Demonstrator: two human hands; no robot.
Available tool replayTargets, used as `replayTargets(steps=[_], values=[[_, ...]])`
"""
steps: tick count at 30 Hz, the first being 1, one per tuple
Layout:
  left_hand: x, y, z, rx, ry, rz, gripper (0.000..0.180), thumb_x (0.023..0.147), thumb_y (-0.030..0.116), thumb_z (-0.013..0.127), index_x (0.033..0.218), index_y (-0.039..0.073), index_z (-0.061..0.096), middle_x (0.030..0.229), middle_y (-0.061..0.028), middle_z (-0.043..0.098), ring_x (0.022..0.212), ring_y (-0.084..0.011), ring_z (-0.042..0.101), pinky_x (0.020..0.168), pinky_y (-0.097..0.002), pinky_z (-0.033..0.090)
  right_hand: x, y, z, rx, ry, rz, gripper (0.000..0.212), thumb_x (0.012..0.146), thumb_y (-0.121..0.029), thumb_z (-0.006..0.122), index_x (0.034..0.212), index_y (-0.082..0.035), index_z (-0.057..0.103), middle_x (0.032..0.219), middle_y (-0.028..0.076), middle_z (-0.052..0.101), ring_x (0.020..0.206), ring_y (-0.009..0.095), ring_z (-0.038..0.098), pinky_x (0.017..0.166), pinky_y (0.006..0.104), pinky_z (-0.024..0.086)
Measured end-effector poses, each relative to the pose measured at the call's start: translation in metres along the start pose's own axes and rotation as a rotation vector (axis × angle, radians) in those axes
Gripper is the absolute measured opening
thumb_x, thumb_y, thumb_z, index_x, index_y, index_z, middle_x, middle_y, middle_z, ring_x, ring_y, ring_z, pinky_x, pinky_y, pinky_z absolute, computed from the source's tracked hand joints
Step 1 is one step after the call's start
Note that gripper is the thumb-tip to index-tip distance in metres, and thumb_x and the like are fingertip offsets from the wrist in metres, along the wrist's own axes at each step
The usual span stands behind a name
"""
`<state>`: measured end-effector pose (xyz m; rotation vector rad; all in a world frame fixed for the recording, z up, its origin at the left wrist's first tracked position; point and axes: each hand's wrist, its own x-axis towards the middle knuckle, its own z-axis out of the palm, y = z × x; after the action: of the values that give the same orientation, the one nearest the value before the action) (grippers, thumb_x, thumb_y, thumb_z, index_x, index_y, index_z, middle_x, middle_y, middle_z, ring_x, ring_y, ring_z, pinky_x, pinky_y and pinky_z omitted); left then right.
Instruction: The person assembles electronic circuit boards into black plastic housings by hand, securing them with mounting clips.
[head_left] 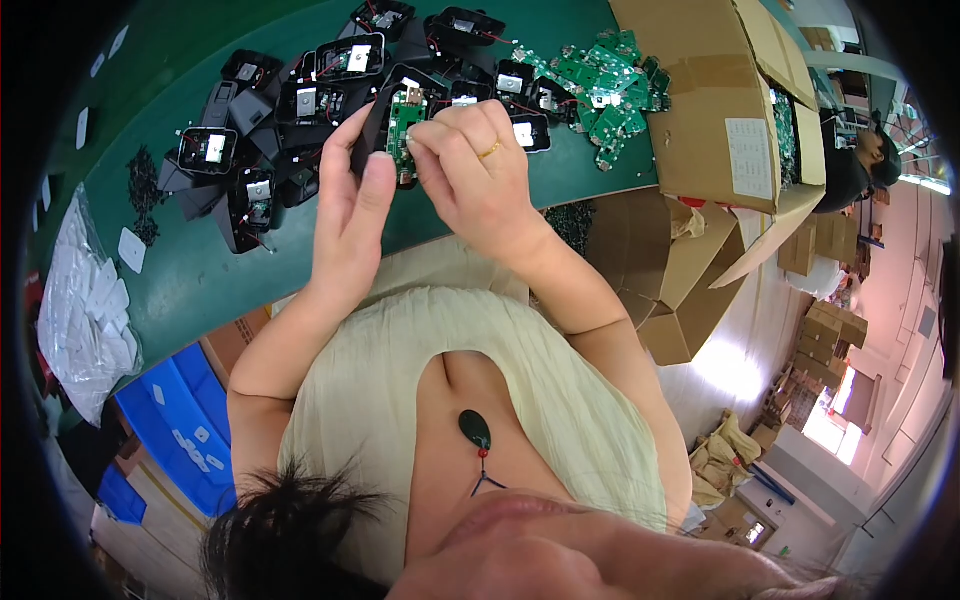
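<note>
My left hand point(350, 205) is wrapped around a black plastic housing point(374, 128), thumb on the near side. A narrow green circuit board point(402, 122) lies along the housing's opening, tilted up toward me. My right hand point(478, 170), with a ring on one finger, has its thumb and fingertips pinched at the board's right edge. What lies under those fingertips is hidden. Just beyond my hands, several similar black housings point(310, 100) with red wires and silvery blocks inside are heaped on the green table point(200, 290).
Loose green circuit boards point(610, 95) are piled at the far right, beside an open cardboard box point(710, 110). Small black parts point(146, 195) lie at the left, near a clear plastic bag point(85, 310) of white pieces. A blue bin point(180, 430) stands below the table edge.
</note>
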<state>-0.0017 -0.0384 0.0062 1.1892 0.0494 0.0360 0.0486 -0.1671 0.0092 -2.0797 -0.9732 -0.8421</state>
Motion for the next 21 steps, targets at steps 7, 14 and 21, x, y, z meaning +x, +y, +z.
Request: replayTargets(steps=[7,14,21], values=[[0.006,0.013,-0.008,-0.117,-0.051,-0.172,0.033,0.089,0.014,0.051,0.117,0.001,0.04,0.108,-0.0071,0.05,0.098,-0.0109,0.047,0.086,-0.0249,0.037,0.002,0.011,-0.011,0.033,-0.123,-0.069,0.023,0.063,0.003,0.066,0.085,-0.003,0.057,0.08,0.007,0.053,0.069,0.023,0.049,0.059,0.0306,0.042],[0.001,0.006,-0.005,-0.162,-0.013,-0.152,0.036,0.086,0.008,0.055,0.116,0.0,0.038,0.112,-0.0091,0.048,0.1,-0.0133,0.048,0.087,-0.0264,0.038,0.0,0.008,-0.012,0.035,-0.189,-0.087,0.024,0.063,0.002,0.066,0.084,-0.002,0.057,0.081,0.007,0.052,0.07,0.022,0.049,0.058,0.0306,0.042],[-0.002,0.004,-0.003,-0.094,-0.022,-0.068,0.034,0.086,0.006,0.054,0.115,0.0,0.038,0.111,-0.0087,0.048,0.099,-0.0137,0.048,0.083,-0.0267,0.041,-0.004,0.006,-0.018,0.013,-0.206,-0.091,0.026,0.062,0.002,0.066,0.086,-0.002,0.057,0.082,0.007,0.053,0.071,0.023,0.05,0.059,0.0305,0.043]])
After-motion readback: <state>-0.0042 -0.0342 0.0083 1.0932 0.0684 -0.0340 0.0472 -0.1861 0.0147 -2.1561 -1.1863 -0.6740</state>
